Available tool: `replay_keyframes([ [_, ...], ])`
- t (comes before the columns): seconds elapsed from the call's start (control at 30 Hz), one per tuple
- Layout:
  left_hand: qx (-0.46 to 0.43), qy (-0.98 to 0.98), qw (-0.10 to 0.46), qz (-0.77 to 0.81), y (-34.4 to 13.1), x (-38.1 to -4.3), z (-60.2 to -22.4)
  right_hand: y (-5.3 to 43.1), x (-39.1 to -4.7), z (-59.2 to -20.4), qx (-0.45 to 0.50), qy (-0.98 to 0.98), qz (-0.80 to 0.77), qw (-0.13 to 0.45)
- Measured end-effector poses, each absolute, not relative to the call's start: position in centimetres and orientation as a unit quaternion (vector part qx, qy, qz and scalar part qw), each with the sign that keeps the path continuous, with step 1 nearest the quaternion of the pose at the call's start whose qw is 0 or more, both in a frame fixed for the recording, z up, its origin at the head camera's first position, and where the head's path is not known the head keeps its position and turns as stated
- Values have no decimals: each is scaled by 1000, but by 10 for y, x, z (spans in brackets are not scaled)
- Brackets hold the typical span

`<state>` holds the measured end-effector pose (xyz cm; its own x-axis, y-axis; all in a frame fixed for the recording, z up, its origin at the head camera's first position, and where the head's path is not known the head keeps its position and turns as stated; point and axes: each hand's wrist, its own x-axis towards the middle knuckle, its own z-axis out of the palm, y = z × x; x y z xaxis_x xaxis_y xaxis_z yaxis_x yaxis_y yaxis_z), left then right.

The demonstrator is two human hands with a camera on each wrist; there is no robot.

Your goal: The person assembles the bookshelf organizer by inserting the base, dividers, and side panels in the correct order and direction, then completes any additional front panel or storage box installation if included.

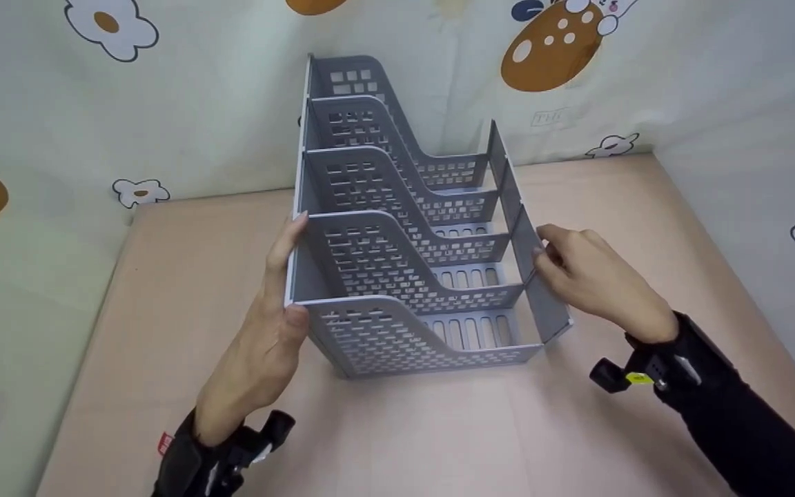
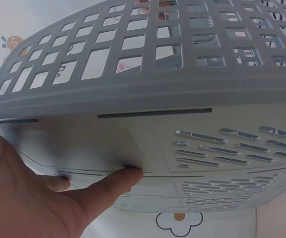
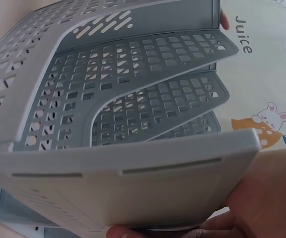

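Note:
A grey plastic file organizer [image 1: 397, 276] with several slotted dividers stands in the middle, tall side left and low side right. My left hand [image 1: 252, 359] holds its tall back panel [image 2: 98, 144], thumb at the near corner and a fingertip over the top edge. In the left wrist view, fingers [image 2: 118, 183] press the panel's outer face. At the low side my right hand [image 1: 597, 276] grips the front panel [image 1: 539, 276] by its outer edge. Part of that grip is hidden behind the panel [image 3: 133, 188] in the right wrist view.
The organizer is over a pale pink tabletop [image 1: 439, 435]. A light patterned cloth [image 1: 218, 103] with flowers and brown shapes hangs behind, and more pale cloth [image 1: 735, 83] stands at the right. Each wrist wears a black camera strap [image 1: 687, 359].

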<state>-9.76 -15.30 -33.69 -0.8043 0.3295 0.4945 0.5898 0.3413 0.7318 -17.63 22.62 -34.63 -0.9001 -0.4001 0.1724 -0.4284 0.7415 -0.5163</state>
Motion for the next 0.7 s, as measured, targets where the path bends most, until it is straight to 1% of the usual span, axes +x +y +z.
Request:
replay_keyframes([
  [0.37,-267,-812,126,-504,-154,-96,-341,216,-175,-349,186,-939,285,43],
  [0.7,-263,-817,124,-498,-153,-96,-340,218,-178,-341,169,-945,277,29],
])
